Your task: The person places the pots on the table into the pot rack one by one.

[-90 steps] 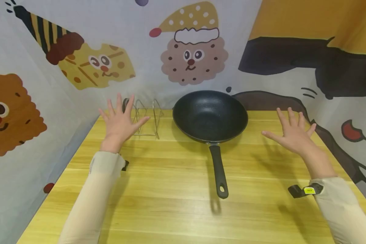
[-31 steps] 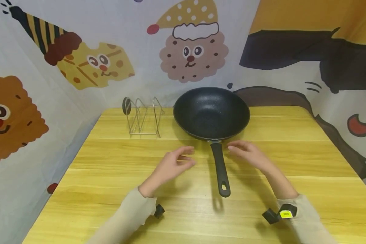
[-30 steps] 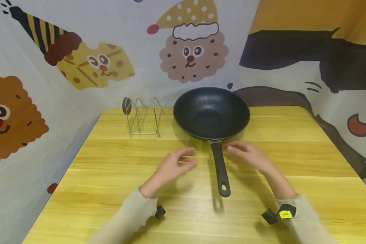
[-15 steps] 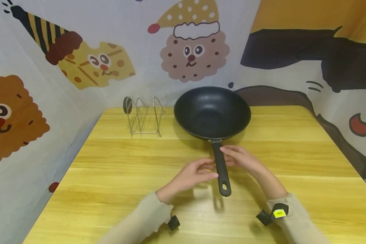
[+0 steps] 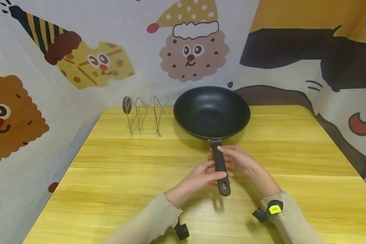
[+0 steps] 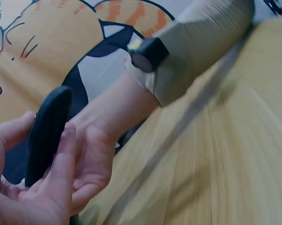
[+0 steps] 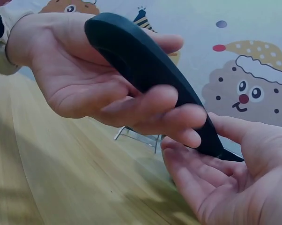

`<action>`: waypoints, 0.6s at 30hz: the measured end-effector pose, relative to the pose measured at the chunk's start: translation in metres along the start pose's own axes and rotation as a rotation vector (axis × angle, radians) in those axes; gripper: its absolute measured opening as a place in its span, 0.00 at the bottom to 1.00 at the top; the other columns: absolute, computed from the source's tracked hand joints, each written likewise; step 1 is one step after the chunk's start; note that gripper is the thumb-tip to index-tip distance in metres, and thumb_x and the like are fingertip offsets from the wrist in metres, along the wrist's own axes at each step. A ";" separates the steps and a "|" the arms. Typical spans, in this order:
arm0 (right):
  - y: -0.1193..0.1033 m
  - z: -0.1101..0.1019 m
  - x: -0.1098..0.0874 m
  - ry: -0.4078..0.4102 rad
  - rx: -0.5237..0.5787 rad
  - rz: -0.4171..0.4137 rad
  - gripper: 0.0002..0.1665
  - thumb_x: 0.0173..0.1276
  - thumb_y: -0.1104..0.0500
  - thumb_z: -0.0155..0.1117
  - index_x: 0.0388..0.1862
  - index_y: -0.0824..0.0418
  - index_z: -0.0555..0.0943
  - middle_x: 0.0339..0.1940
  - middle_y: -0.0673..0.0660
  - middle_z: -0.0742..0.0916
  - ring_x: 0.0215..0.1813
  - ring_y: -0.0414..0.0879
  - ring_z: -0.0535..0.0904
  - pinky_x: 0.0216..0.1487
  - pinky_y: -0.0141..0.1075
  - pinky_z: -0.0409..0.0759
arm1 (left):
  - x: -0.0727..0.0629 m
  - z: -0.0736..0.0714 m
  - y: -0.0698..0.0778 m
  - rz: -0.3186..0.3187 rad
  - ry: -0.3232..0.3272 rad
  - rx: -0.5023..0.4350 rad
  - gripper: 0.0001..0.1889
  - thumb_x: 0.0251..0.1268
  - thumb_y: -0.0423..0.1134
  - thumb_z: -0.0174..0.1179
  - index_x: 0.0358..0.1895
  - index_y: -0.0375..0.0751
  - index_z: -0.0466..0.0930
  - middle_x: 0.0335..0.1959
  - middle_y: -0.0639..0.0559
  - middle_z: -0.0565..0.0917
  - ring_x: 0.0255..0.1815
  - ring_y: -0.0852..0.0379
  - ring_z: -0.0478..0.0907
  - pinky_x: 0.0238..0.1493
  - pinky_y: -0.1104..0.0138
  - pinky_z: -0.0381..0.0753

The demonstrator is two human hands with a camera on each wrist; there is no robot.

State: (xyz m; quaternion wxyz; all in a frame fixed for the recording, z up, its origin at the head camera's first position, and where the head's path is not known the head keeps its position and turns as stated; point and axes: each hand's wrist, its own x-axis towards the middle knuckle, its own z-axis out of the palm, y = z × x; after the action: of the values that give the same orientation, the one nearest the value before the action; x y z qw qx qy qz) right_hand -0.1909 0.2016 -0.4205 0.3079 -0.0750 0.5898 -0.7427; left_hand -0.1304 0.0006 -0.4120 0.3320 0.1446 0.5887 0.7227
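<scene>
My left hand and right hand: both gripping the wok handle, hold complete. Wok: unlifted, on tabletop, near back edge.

Pan: black
Rack: silver-grey
Table: yellow, wood-grained
Sleeves: plain beige
Cloth: white, multicoloured cartoon print

Narrow gap between rack and pan

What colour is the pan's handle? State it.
The pan's handle is dark grey, nearly black, best seen in the head view.
</scene>
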 end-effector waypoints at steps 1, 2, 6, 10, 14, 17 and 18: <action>0.000 0.000 0.000 -0.009 0.025 -0.003 0.17 0.81 0.56 0.48 0.56 0.62 0.81 0.49 0.51 0.91 0.52 0.45 0.87 0.55 0.35 0.85 | 0.000 0.001 0.000 -0.004 0.013 -0.012 0.26 0.72 0.36 0.58 0.70 0.35 0.66 0.58 0.36 0.83 0.54 0.48 0.86 0.51 0.61 0.87; 0.001 0.000 0.001 -0.020 0.050 -0.006 0.17 0.81 0.57 0.48 0.54 0.61 0.82 0.49 0.52 0.91 0.52 0.45 0.88 0.55 0.34 0.86 | 0.000 0.001 0.000 -0.005 0.021 -0.020 0.26 0.72 0.36 0.58 0.70 0.35 0.66 0.57 0.36 0.84 0.53 0.48 0.86 0.50 0.61 0.88; 0.003 0.000 0.002 -0.092 0.172 -0.015 0.21 0.83 0.58 0.42 0.52 0.59 0.85 0.49 0.53 0.90 0.52 0.43 0.87 0.54 0.31 0.85 | 0.000 0.002 0.002 0.000 0.022 -0.036 0.27 0.72 0.34 0.58 0.71 0.36 0.65 0.58 0.33 0.82 0.55 0.41 0.84 0.51 0.60 0.88; 0.005 0.003 0.003 -0.210 0.353 0.005 0.26 0.85 0.59 0.34 0.55 0.62 0.83 0.53 0.55 0.89 0.56 0.42 0.85 0.58 0.30 0.83 | -0.004 -0.001 0.007 -0.003 0.010 -0.040 0.28 0.72 0.32 0.55 0.73 0.36 0.62 0.60 0.29 0.79 0.58 0.35 0.81 0.54 0.59 0.86; 0.004 0.010 0.006 -0.271 0.456 0.034 0.25 0.85 0.57 0.35 0.59 0.61 0.81 0.57 0.53 0.88 0.57 0.41 0.84 0.61 0.30 0.81 | -0.013 -0.005 0.013 0.018 -0.017 -0.035 0.29 0.72 0.32 0.54 0.74 0.35 0.61 0.62 0.27 0.77 0.54 0.44 0.84 0.57 0.58 0.85; 0.002 0.019 0.007 -0.272 0.493 0.017 0.24 0.84 0.56 0.37 0.59 0.60 0.81 0.57 0.52 0.87 0.57 0.39 0.84 0.61 0.29 0.81 | -0.019 -0.008 0.017 0.037 -0.048 -0.034 0.29 0.73 0.34 0.53 0.74 0.33 0.60 0.57 0.33 0.81 0.50 0.55 0.86 0.57 0.59 0.85; 0.001 0.022 0.007 -0.271 0.515 0.005 0.24 0.84 0.55 0.38 0.59 0.61 0.81 0.57 0.52 0.87 0.57 0.39 0.84 0.61 0.29 0.81 | -0.021 -0.009 0.019 0.043 -0.059 -0.045 0.29 0.73 0.34 0.53 0.74 0.32 0.60 0.55 0.37 0.82 0.49 0.57 0.85 0.57 0.61 0.85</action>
State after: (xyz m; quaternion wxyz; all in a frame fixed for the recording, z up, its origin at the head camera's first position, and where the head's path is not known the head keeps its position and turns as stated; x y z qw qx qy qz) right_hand -0.1852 0.1795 -0.4170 0.3946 -0.0913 0.3356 -0.8505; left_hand -0.1261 -0.0213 -0.3930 0.3367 0.1711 0.5590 0.7382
